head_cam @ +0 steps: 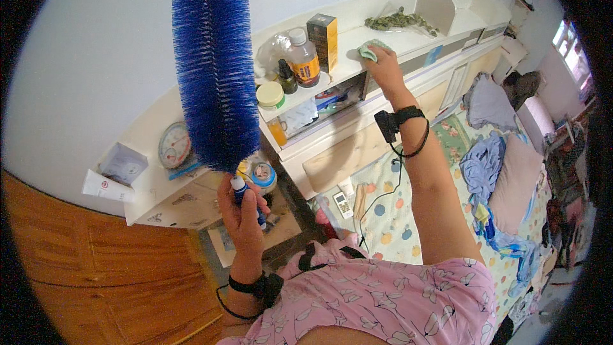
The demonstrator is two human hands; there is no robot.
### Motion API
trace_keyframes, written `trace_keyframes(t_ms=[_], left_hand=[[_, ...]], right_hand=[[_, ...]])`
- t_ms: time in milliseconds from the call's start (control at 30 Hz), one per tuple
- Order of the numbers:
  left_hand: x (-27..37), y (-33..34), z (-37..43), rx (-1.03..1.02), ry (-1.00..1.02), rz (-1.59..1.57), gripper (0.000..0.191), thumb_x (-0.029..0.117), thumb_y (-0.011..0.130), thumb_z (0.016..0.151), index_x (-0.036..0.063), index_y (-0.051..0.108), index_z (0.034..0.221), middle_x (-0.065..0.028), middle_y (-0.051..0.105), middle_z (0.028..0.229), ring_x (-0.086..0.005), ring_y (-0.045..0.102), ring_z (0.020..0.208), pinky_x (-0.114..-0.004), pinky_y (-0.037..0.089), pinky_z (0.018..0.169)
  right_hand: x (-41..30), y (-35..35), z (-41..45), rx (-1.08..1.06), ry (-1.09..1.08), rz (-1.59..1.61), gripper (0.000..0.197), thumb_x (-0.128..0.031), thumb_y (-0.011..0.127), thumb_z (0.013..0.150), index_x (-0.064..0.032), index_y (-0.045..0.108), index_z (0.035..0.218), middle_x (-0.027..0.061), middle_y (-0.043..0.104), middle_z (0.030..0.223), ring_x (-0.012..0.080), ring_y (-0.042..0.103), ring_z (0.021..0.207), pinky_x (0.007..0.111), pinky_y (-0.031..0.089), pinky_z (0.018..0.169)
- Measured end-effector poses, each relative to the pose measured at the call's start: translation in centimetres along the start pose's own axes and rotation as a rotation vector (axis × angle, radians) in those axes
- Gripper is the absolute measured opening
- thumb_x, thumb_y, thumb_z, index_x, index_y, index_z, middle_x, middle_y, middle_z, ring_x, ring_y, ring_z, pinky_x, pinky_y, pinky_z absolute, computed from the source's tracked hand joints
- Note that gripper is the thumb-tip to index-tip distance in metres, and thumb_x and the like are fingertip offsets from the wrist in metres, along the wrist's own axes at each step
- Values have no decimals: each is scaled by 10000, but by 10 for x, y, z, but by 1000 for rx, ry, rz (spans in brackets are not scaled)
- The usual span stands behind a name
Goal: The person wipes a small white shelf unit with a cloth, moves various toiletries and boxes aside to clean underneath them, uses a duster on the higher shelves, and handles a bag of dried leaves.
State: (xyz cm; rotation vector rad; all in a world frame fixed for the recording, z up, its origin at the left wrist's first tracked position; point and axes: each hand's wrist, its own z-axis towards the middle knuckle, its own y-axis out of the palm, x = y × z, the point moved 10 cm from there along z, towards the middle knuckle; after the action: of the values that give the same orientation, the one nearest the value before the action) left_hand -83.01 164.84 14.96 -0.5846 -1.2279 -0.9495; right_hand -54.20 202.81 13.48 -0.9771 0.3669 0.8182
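Observation:
My left hand (244, 208) grips the handle of a long blue bristle duster brush (215, 67), which stands upright before the wall. My right hand (383, 67) presses a pale green cloth (373, 50) onto the white headboard shelf (342, 76). Left of the cloth on that shelf stand a black and gold box (323, 40), a clear plastic bottle with a white cap (304, 60), a small dark dropper bottle (287, 77) and a jar with a pale yellow lid (270, 95). Farther right lies a clear bag of dried green plant matter (402, 23).
A dial scale (175, 144), a white tube (107, 187) and an open box (122, 165) stand on the left shelf. A remote control (343, 204) lies on the bed, with pillows and clothes farther right. A black cable hangs from my right wrist.

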Motion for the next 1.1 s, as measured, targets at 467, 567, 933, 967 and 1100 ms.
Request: trace_keyframes(t_ms=[467,567,933,967,1100], left_hand=[[-5,8,10,-11,57,24,436,102,506,932,44,388,1348,-78,581,865,-108,520,578,-241,442,522],[-7,4,12,15,29,32,447,93,512,928,43,386,1354,-75,582,870,-105,520,582,-241,441,521],[-4,-9,8,-12,49,14,435,54,488,971,41,346,1382,-90,563,974,-95,509,685,-238,468,595],[-1,-9,8,-17,79,10,447,53,491,970,42,342,1391,-89,564,975,-95,510,685,-238,470,595],[-1,-9,4,23,8,2,457,44,493,965,44,340,1395,-89,564,976,-98,511,685,-241,474,597]], right_hand=[[-52,-9,-45,-147,-118,38,352,-207,625,845,-162,633,1194,84,599,1256,301,488,1221,399,449,986],[-46,-9,-29,-177,-34,33,391,-253,616,847,-177,611,1230,129,588,1258,312,495,1215,401,447,985],[-10,10,50,-192,82,-485,346,-375,563,866,-189,656,1142,178,655,1058,352,648,968,470,530,817],[-8,12,56,-193,78,-481,346,-375,563,866,-189,656,1142,178,655,1058,352,648,968,470,530,817],[9,17,67,-219,91,-583,379,-428,519,877,-192,647,1145,158,675,1039,355,637,989,465,518,829]])
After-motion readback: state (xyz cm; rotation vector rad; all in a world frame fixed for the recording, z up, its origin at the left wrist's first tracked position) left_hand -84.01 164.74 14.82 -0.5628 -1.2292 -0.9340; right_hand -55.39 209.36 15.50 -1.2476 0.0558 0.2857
